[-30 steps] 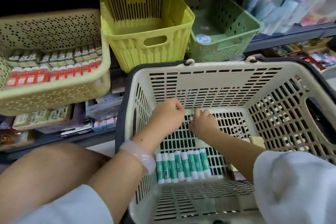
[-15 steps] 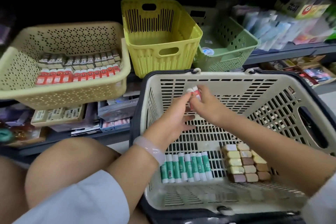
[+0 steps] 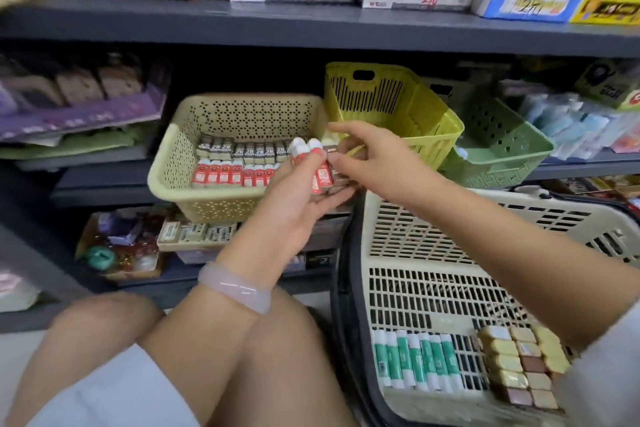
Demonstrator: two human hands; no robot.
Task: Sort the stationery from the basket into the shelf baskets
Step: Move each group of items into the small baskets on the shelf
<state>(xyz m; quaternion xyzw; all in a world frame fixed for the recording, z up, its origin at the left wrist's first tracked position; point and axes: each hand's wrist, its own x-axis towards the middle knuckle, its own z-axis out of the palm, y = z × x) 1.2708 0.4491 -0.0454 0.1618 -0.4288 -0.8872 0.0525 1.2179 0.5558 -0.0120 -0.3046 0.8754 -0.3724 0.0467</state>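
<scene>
Lower shelf, far left: blurred purple and green packets (image 3: 79,121), contents not legible.

Beige perforated shelf basket (image 3: 180,163), tilted forward on the shelf. Holds a back row of dark small boxes marked 2B (image 3: 239,151) and a front row of red-and-white glue sticks (image 3: 225,175), laid side by side.

Left hand (image 3: 298,198), pale bangle (image 3: 235,288) at the wrist: raised in front of the beige basket's right end, palm up, fingers curled round two red-and-white glue sticks with white caps (image 3: 306,152), caps pointing up. Small dark boxes (image 3: 337,180) also lie against its fingers.

Right hand (image 3: 370,158): just beside the left hand, touching the same bundle; forefinger stretched toward the beige basket, remaining fingers curled on the small dark boxes.

Yellow-green slotted basket (image 3: 426,135), behind the right hand; contents not visible.

Green lattice basket (image 3: 502,149), right of it, tipped forward.

Cream shopping basket (image 3: 398,225) with dark rim, on the floor at lower right. On its bottom: a row of green-and-white glue sticks (image 3: 415,360); just beside them, a block of tan and brown erasers (image 3: 523,364).
</scene>
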